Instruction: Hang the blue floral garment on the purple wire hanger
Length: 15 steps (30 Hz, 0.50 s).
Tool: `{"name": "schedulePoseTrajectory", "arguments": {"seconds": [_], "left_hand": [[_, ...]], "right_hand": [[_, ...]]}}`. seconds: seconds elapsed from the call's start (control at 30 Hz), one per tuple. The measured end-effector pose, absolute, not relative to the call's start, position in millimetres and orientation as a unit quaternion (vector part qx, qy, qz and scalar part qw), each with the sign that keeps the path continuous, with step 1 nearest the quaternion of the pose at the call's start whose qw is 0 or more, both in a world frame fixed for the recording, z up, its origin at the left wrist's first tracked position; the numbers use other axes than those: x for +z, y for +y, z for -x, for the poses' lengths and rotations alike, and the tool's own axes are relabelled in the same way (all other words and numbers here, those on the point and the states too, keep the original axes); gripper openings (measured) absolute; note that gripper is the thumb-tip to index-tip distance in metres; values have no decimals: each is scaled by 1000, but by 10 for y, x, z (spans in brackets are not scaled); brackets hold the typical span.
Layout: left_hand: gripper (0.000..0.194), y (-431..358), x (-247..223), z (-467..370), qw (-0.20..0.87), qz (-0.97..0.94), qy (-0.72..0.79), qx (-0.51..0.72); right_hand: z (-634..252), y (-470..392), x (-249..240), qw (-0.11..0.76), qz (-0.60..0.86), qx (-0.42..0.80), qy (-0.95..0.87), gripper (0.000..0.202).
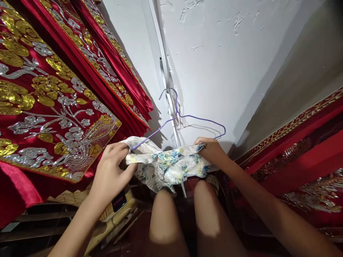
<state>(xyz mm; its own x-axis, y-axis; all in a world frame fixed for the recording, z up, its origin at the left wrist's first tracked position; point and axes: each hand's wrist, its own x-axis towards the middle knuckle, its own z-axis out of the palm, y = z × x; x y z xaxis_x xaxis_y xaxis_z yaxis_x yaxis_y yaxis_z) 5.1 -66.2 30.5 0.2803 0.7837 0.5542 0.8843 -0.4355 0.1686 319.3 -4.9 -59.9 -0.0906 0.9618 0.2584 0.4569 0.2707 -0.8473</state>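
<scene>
Landmark: purple wire hanger (184,119), hooked over a white rail on the wall.

Far left of hanger, red embroidered cloths (53,107) hang in layers; lower edges cut off.

Left hand (111,171), below hanger's left arm: fingers closed on floral garment (166,166), bunching the end, apparently to keep the fabric taut.

Garment spans beneath hanger; hanger's left arm runs into the fabric, its tip hidden.

Right hand (213,151), under hanger's right bend: fingers pinch the garment's other edge. Fingertips hidden by cloth.

Further right, more red cloth (308,150), blurred.
</scene>
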Motion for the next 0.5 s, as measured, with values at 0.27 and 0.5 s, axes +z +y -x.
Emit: {"name": "schedulePoseTrajectory", "arguments": {"seconds": [0.27, 0.5], "left_hand": [[34, -243, 355, -341, 11, 794, -504, -340], [28, -166, 349, -331, 4, 789, -489, -372]], "right_hand": [[-3204, -376, -476, 446, 499, 307, -677, 20], [-3768, -240, -199, 503, 572, 297, -576, 48]]}}
